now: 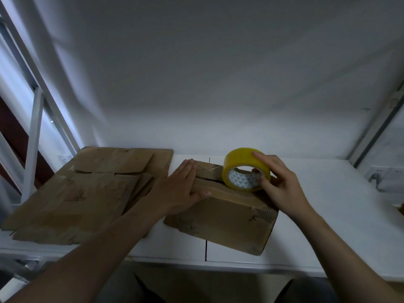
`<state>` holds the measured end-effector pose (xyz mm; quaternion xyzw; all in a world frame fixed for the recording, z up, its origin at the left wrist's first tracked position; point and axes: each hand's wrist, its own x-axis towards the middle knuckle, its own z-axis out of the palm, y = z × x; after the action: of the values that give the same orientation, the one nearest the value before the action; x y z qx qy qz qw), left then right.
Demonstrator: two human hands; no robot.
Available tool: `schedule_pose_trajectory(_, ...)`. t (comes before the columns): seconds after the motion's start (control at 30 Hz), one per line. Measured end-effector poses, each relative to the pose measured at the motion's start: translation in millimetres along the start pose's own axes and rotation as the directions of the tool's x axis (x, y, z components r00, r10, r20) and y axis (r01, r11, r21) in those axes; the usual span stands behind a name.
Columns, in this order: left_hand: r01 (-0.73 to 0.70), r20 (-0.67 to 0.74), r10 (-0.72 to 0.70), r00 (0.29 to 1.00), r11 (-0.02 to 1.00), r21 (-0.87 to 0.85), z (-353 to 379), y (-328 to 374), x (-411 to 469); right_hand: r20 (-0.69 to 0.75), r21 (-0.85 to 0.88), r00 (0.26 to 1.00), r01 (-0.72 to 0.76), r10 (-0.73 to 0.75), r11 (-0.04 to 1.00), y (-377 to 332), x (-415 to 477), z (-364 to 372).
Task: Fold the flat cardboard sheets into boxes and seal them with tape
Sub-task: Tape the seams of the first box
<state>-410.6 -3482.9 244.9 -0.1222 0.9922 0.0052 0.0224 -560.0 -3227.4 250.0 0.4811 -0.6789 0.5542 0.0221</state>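
Head view: our left hand (181, 189) presses the box (227, 215) flaps flat; right hand (282, 184) pinches the tape roll (244, 169). Flaps may spring apart if pressure eases.

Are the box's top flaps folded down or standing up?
Folded down: the left hand presses them flat on the box, with a dark slit showing between them beside the tape roll.

White wall (218, 73), white table (349, 204), white-framed window (36, 119) at left, wall socket (380, 174) at right, dim light
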Motion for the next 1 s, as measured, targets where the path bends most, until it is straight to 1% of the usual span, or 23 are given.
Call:
schedule_pose_trajectory(0.13, 0.006, 0.052, -0.008, 0.999, 1.000, 0.027, -7.1, 10.5, 1.9, -0.061, 0.026, 0.998, 0.013, -0.012, 1.000, 3.9, -1.5, 7.2)
schedule_pose_trajectory(0.23, -0.031, 0.044, 0.028, 0.999, 0.998, 0.061, -11.5, 26.9, 6.2, -0.058, 0.063, 0.998, -0.005, 0.008, 0.998, 7.0, 1.9, 5.2)
schedule_pose_trajectory(0.37, -0.063, 0.052, 0.062, 0.997, 0.998, 0.012, -7.6, 41.6, 15.9, -0.026, 0.018, 0.999, 0.030, -0.030, 0.999, 6.4, 6.2, 4.3)
schedule_pose_trajectory(0.47, -0.061, 0.060, 0.061, 0.996, 0.998, 0.005, -6.2, 39.4, 19.0, 0.027, -0.084, 0.999, 0.043, -0.041, 0.996, 3.1, 16.0, -3.6)
schedule_pose_trajectory(0.53, -0.065, 0.059, 0.065, 0.996, 0.998, -0.002, -5.8, 38.0, 18.4, 0.105, -0.179, 0.993, 0.079, -0.061, 0.981, -5.2, 24.9, -10.5)
schedule_pose_trajectory(0.63, -0.062, 0.065, 0.062, 0.996, 0.998, 0.004, -5.1, 35.4, 16.9, 0.222, -0.359, 0.970, 0.175, -0.098, 0.917, -19.8, 34.4, -25.9)
schedule_pose_trajectory(0.7, -0.060, 0.059, 0.059, 0.997, 0.998, 0.019, -4.6, 34.6, 15.8, 0.250, -0.440, 0.963, 0.204, -0.099, 0.875, -22.1, 37.0, -42.1)
schedule_pose_trajectory(0.73, -0.058, 0.053, 0.057, 0.997, 0.998, 0.021, -4.2, 35.2, 15.4, 0.256, -0.440, 0.964, 0.187, -0.077, 0.878, -21.9, 36.6, -49.5)
schedule_pose_trajectory(0.8, -0.050, 0.053, 0.049, 0.997, 0.999, 0.017, -4.2, 37.7, 15.8, 0.231, -0.368, 0.973, 0.093, -0.006, 0.925, -18.3, 31.4, -57.6)
schedule_pose_trajectory(0.9, -0.018, 0.087, 0.017, 0.996, 1.000, 0.008, -6.2, 42.6, 18.2, 0.134, -0.180, 0.991, 0.003, 0.021, 0.984, -6.6, 15.8, -55.0)
schedule_pose_trajectory(1.0, 0.027, 0.157, -0.026, 0.987, 1.000, -0.006, -13.4, 50.9, 18.6, 0.015, -0.032, 0.999, -0.031, 0.032, 0.999, 8.4, -6.9, -45.3)
